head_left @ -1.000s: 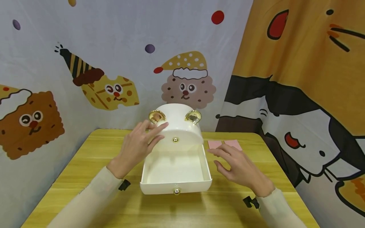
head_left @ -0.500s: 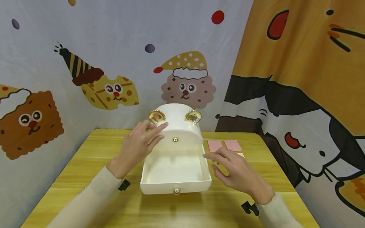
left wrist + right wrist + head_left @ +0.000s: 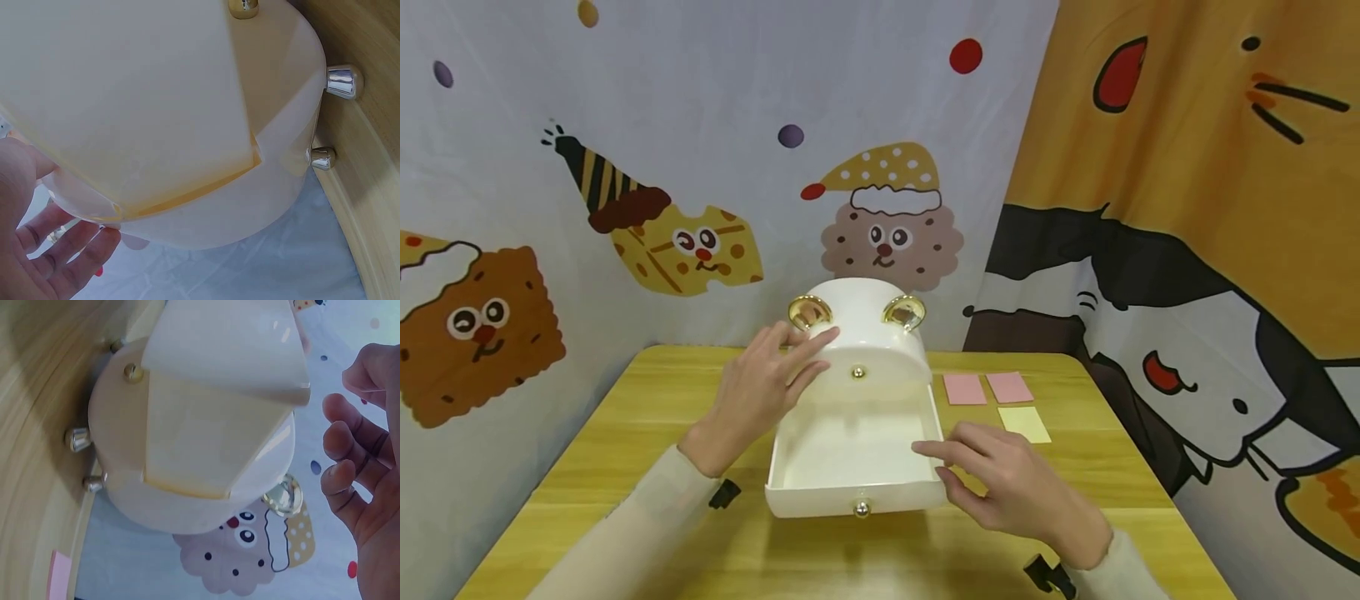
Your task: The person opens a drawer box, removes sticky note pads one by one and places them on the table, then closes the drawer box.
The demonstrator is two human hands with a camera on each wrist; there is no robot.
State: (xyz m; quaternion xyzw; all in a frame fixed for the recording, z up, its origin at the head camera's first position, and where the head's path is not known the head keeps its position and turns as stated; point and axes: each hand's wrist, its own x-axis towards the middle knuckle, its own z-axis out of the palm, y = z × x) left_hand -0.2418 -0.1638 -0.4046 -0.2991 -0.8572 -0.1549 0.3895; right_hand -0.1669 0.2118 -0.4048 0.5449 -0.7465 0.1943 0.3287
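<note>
A white rounded drawer box (image 3: 867,321) with gold ears stands at the back middle of the table. Its lower drawer (image 3: 817,502), with a gold knob, is pulled out toward me, and its inside holds nothing. My left hand (image 3: 752,392) holds the box at its upper left side; the left wrist view has the fingers (image 3: 84,250) bent at its edge. My right hand (image 3: 1000,479) hovers at the drawer's right wall near the front corner, fingers loosely bent. In the right wrist view this hand (image 3: 369,450) is apart from the drawer and holds nothing.
Two pink sticky notes (image 3: 965,389) and a yellow sticky note (image 3: 1025,424) lie on the wooden table (image 3: 647,400), right of the box. Cartoon-printed cloth (image 3: 715,100) hangs behind and on both sides. Silver feet (image 3: 342,81) hold the box up off the table.
My right hand has moved from over the notes toward me and left, to the drawer's right front, uncovering the yellow note. The left hand stays on the box.
</note>
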